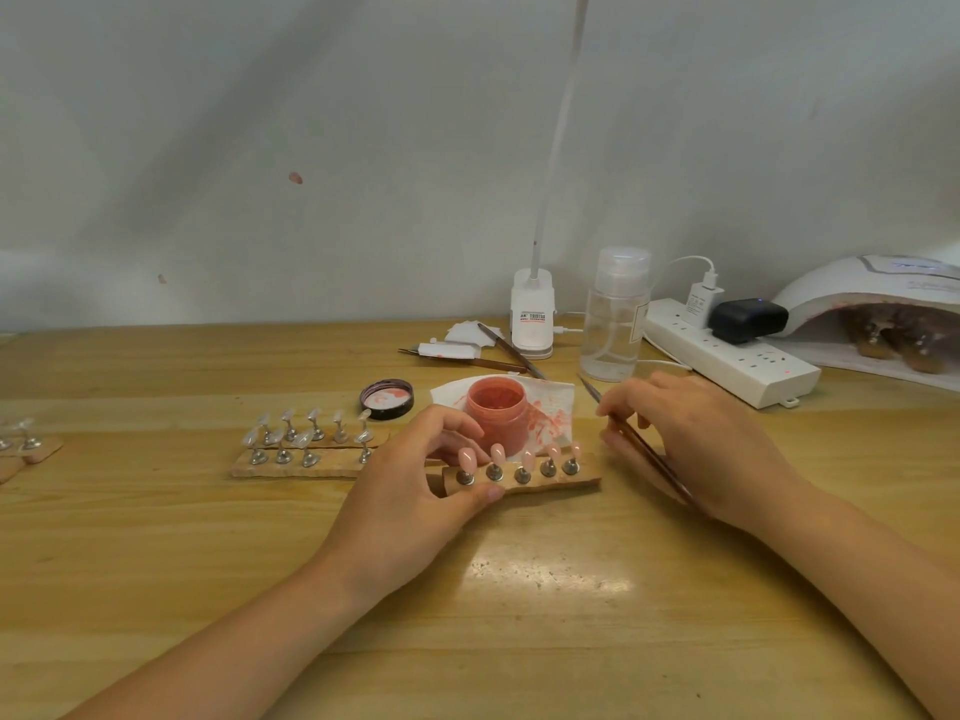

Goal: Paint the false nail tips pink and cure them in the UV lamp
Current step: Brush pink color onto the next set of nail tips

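Observation:
A wooden strip (571, 483) carries several pink-painted nail tips (497, 453) on metal stands. My left hand (415, 491) grips its left end between thumb and fingers. My right hand (696, 439) holds a thin brown brush (647, 452), with its fingertips at the strip's right end. An open jar of pink gel (496, 410) stands just behind the strip on a stained white tissue (550, 413). The white UV lamp (852, 298) sits at the far right with strips of tips inside.
Two strips of clear unpainted tips (311, 439) lie left of the jar, and more at the left edge (26, 441). The jar lid (387, 398), spare brushes (498, 350), a desk lamp base (531, 314), a clear pump bottle (613, 319) and a power strip (727, 350) stand behind.

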Available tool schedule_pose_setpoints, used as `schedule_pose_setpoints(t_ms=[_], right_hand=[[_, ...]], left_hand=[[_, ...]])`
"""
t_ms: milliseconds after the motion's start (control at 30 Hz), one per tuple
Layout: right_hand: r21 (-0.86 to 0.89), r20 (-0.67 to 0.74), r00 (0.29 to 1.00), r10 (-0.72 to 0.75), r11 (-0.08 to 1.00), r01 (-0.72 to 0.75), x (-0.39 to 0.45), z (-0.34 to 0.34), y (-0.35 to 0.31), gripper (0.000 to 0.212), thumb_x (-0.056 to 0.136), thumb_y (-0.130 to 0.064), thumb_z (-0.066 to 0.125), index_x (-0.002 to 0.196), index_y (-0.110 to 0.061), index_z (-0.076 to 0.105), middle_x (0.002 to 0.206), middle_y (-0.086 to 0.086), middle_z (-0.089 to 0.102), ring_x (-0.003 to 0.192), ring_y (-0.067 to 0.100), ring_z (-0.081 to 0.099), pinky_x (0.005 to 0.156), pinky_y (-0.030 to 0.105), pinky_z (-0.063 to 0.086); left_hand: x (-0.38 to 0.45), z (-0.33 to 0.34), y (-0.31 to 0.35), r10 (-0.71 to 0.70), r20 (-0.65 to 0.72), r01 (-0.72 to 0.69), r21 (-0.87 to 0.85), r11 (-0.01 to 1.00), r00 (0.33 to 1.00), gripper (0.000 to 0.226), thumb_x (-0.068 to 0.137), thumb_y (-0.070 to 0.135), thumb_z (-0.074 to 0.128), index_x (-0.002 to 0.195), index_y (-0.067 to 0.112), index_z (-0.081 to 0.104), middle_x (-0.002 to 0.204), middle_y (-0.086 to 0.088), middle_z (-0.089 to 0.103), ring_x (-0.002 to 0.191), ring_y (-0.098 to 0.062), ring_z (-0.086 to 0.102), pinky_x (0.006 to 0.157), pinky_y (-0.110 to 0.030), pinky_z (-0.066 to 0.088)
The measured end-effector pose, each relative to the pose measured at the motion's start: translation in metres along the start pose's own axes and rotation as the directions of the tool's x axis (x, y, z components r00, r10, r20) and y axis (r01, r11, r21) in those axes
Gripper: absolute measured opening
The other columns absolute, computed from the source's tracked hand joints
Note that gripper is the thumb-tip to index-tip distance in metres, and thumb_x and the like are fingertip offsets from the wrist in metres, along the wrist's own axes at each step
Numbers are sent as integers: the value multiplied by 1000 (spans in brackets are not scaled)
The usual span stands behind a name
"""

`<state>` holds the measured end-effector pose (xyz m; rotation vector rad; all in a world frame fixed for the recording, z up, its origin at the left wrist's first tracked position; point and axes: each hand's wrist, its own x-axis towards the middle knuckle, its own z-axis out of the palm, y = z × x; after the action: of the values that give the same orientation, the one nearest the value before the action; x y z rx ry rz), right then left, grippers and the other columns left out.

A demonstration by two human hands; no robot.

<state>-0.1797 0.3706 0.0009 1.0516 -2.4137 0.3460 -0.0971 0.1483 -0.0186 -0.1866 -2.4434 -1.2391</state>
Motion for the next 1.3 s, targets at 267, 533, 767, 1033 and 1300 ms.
schedule_pose_setpoints(t_ms=[267,533,767,1033,1300], right_hand=[[35,124,992,-30,999,26,0,3,5,25,81,-13,68,104,-22,68,90,-3,67,82,16,62,63,36,54],[71,73,989,-128,990,123,-1,-1,7,25,74,1,72,93,-17,73,84,-1,70,76,13,62,58,23,51],[352,265,924,276,864,-360,5,-40,22,29,89,-10,54,82,-36,64,80,-15,64,74,2,59,62,11,45],[252,591,579,562,554,-794,-25,-106,91,12,92,-19,55,93,-25,65,77,-4,70,63,3,64,52,16,45],[170,515,283,809,228,-959,-80,-103,156,10,93,-17,54,87,-13,60,68,4,63,57,14,55,54,24,36]], left_hand=[[-1,-1,9,33,-99,-36,-28,999,995,39,67,15,79,84,32,49,83,13,63,81,6,57,67,2,33],[-2,-2,11,-3,-134,-5,-59,998,991,40,66,15,78,88,29,48,89,22,64,84,9,57,70,0,33],[3,-2,20,-91,-142,76,-103,992,986,41,65,22,78,93,30,49,87,26,66,73,9,55,67,-13,39],[46,40,67,-107,-16,101,-226,969,994,40,68,18,78,95,28,50,78,13,69,64,0,56,63,-15,45],[79,138,133,114,117,-89,-199,976,987,41,72,21,77,89,37,44,80,10,64,80,6,57,67,-2,39]])
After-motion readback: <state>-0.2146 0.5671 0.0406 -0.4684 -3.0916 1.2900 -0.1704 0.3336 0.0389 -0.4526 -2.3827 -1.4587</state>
